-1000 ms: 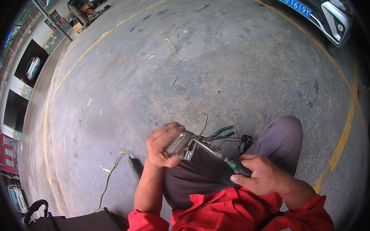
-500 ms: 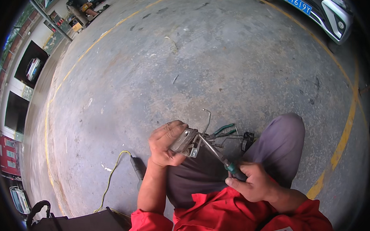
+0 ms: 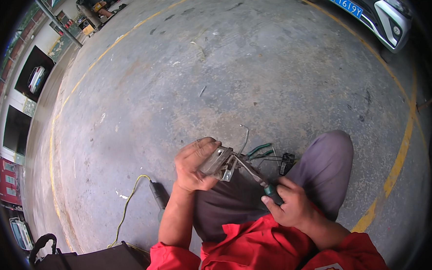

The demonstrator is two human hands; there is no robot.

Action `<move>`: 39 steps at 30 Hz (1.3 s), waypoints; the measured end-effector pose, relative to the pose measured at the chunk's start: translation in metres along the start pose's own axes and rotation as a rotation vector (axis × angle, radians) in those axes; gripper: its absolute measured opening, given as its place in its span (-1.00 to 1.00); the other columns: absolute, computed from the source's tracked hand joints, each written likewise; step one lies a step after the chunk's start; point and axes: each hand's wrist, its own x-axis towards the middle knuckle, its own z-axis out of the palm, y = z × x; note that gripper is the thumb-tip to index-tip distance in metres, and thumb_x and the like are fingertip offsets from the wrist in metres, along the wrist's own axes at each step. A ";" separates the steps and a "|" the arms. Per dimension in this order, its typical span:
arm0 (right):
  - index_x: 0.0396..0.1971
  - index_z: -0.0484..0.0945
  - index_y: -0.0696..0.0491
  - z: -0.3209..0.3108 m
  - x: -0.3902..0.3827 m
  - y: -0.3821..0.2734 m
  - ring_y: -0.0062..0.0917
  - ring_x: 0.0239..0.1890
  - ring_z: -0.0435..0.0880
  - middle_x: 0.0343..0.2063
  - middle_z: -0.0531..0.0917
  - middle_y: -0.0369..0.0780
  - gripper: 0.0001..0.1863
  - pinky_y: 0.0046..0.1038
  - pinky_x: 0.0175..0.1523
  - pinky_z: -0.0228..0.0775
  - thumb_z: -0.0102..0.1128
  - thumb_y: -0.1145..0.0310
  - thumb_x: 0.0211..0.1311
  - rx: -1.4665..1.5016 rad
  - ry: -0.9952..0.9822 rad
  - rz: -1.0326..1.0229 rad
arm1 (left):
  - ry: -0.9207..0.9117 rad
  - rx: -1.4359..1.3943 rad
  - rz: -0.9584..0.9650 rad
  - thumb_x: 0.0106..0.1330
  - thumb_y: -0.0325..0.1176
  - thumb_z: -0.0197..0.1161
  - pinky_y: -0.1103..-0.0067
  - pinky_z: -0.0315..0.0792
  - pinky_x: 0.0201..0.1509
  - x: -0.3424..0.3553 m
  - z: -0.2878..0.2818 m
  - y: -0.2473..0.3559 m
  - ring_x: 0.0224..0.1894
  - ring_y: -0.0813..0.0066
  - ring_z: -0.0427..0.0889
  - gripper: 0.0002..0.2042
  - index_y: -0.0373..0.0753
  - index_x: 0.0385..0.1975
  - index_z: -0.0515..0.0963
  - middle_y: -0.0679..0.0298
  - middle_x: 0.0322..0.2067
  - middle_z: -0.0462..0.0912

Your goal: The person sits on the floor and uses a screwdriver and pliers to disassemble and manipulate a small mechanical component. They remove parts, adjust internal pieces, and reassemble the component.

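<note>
My left hand [image 3: 194, 164] is closed around a boxy, dull grey part [image 3: 216, 162], raised over my lap. Its far end has bright, metal-looking pieces, and my fingers hide much of the near side. In my right hand [image 3: 294, 206] is a screwdriver [image 3: 273, 194] with a dark green handle and a long metal shaft. The shaft slants up and left, and its tip meets the right side of the grey part; exactly where it touches is too small to tell. Behind them, on the floor, lie green-handled pliers [image 3: 260, 150] and a bent metal rod [image 3: 245, 137].
A black object [image 3: 287, 163] lies beside my right knee [image 3: 330, 153]. To the left are a dark cylindrical tool [image 3: 157, 194] with a yellow cord [image 3: 127, 208] and a black bag [image 3: 91, 268]. A parked car [image 3: 366, 10] stands at the far right, past a painted yellow line [image 3: 398, 169].
My right hand and the screwdriver handle have shifted slightly up. The left hand keeps its hold on the grey part, nearly still. The whole view has moved a little.
</note>
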 end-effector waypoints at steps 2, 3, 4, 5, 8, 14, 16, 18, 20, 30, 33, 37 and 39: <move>-0.49 0.54 0.18 -0.005 0.004 -0.001 -0.10 -0.41 0.61 -0.44 0.57 -0.06 -0.76 -0.23 -0.32 0.47 0.43 0.39 0.19 0.158 -0.087 0.049 | -0.001 -0.028 -0.008 -0.20 -0.31 0.46 0.39 0.64 -0.04 0.000 0.001 -0.001 -0.17 0.07 0.78 -0.48 -0.38 -0.13 0.72 -0.01 -0.20 0.75; -0.48 0.55 0.18 -0.005 0.004 -0.001 -0.11 -0.42 0.61 -0.45 0.57 -0.07 -0.76 -0.23 -0.32 0.46 0.43 0.38 0.20 0.190 -0.093 0.048 | -0.003 -0.044 -0.010 -0.19 -0.31 0.46 0.39 0.64 -0.03 0.000 0.000 -0.002 -0.16 0.07 0.78 -0.48 -0.39 -0.13 0.72 -0.01 -0.19 0.75; -0.48 0.55 0.17 -0.006 0.004 0.000 -0.11 -0.42 0.61 -0.46 0.57 -0.07 -0.77 -0.24 -0.32 0.46 0.43 0.38 0.20 0.222 -0.100 0.047 | -0.005 -0.060 -0.011 -0.18 -0.31 0.47 0.39 0.64 -0.03 0.000 0.000 -0.002 -0.16 0.07 0.78 -0.49 -0.39 -0.12 0.72 -0.01 -0.19 0.75; -0.47 0.56 0.17 -0.006 0.004 0.000 -0.12 -0.42 0.60 -0.48 0.57 -0.08 -0.77 -0.24 -0.31 0.46 0.42 0.38 0.21 0.254 -0.107 0.046 | -0.007 -0.066 -0.007 -0.18 -0.32 0.47 0.39 0.64 -0.03 0.001 0.000 -0.001 -0.16 0.06 0.78 -0.49 -0.39 -0.12 0.72 -0.01 -0.19 0.75; -0.44 0.58 0.17 -0.019 0.012 0.006 -0.12 -0.40 0.62 -0.43 0.60 -0.06 -0.79 -0.25 -0.29 0.47 0.41 0.37 0.24 0.195 -0.169 0.027 | 0.002 -0.074 0.007 -0.17 -0.35 0.46 0.39 0.64 -0.03 0.002 0.001 -0.002 -0.15 0.06 0.78 -0.51 -0.39 -0.13 0.71 -0.02 -0.19 0.75; -0.32 0.67 0.18 -0.061 0.022 -0.007 -0.18 -0.20 0.69 -0.23 0.65 -0.06 -0.80 -0.29 -0.09 0.53 0.37 0.33 0.30 0.216 -0.407 0.179 | 0.002 -0.049 0.010 -0.18 -0.40 0.44 0.39 0.63 -0.05 -0.001 0.000 -0.002 -0.19 0.06 0.78 -0.53 -0.41 -0.15 0.70 -0.02 -0.21 0.75; -0.32 0.67 0.17 -0.072 0.026 -0.010 -0.22 -0.20 0.70 -0.24 0.65 -0.08 -0.80 -0.30 -0.09 0.52 0.34 0.33 0.33 0.305 -0.453 0.173 | 0.001 -0.056 0.021 -0.18 -0.39 0.44 0.39 0.63 -0.07 0.001 0.000 -0.001 -0.20 0.06 0.78 -0.53 -0.41 -0.16 0.70 -0.01 -0.22 0.75; -0.32 0.67 0.17 -0.078 0.031 -0.011 -0.29 -0.23 0.71 -0.31 0.67 -0.12 -0.79 -0.34 -0.09 0.52 0.33 0.30 0.36 0.289 -0.529 0.181 | 0.003 -0.060 0.032 -0.19 -0.38 0.43 0.39 0.63 -0.08 0.002 0.001 -0.001 -0.21 0.07 0.78 -0.53 -0.40 -0.17 0.71 -0.01 -0.24 0.75; -0.32 0.67 0.17 -0.081 0.033 -0.011 -0.31 -0.26 0.71 -0.36 0.67 -0.14 -0.77 -0.35 -0.10 0.52 0.33 0.29 0.37 0.312 -0.596 0.202 | 0.009 -0.061 0.040 -0.20 -0.37 0.43 0.39 0.64 -0.08 0.003 0.002 -0.001 -0.22 0.07 0.78 -0.54 -0.40 -0.19 0.71 0.00 -0.25 0.75; -0.26 0.70 0.19 -0.074 0.037 -0.013 -0.35 -0.12 0.72 -0.22 0.71 -0.11 -0.76 -0.36 0.01 0.53 0.34 0.28 0.36 0.391 -0.668 0.302 | -0.005 -0.053 0.038 -0.21 -0.37 0.42 0.39 0.64 -0.09 0.004 0.001 0.000 -0.22 0.06 0.78 -0.54 -0.40 -0.19 0.71 -0.01 -0.25 0.75; -0.30 0.67 0.17 -0.070 0.032 -0.012 -0.43 -0.29 0.69 -0.38 0.68 -0.16 -0.74 -0.39 -0.16 0.50 0.33 0.25 0.39 0.430 -0.591 0.275 | -0.008 -0.051 0.043 -0.21 -0.37 0.41 0.39 0.64 -0.09 0.005 0.001 0.000 -0.22 0.06 0.79 -0.54 -0.41 -0.20 0.71 -0.02 -0.25 0.75; -0.30 0.66 0.17 -0.072 0.030 -0.014 -0.43 -0.30 0.68 -0.38 0.67 -0.17 -0.74 -0.39 -0.17 0.49 0.34 0.24 0.39 0.409 -0.551 0.299 | -0.017 -0.059 0.063 -0.21 -0.34 0.39 0.38 0.64 -0.10 0.007 0.001 -0.001 -0.22 0.05 0.79 -0.53 -0.41 -0.20 0.71 -0.02 -0.26 0.75; -0.31 0.66 0.18 -0.075 0.031 -0.016 -0.43 -0.29 0.67 -0.38 0.66 -0.17 -0.74 -0.39 -0.16 0.49 0.34 0.25 0.39 0.390 -0.546 0.295 | -0.021 -0.051 0.073 -0.21 -0.33 0.38 0.38 0.65 -0.10 0.006 0.001 -0.001 -0.23 0.06 0.79 -0.53 -0.41 -0.20 0.71 -0.02 -0.26 0.75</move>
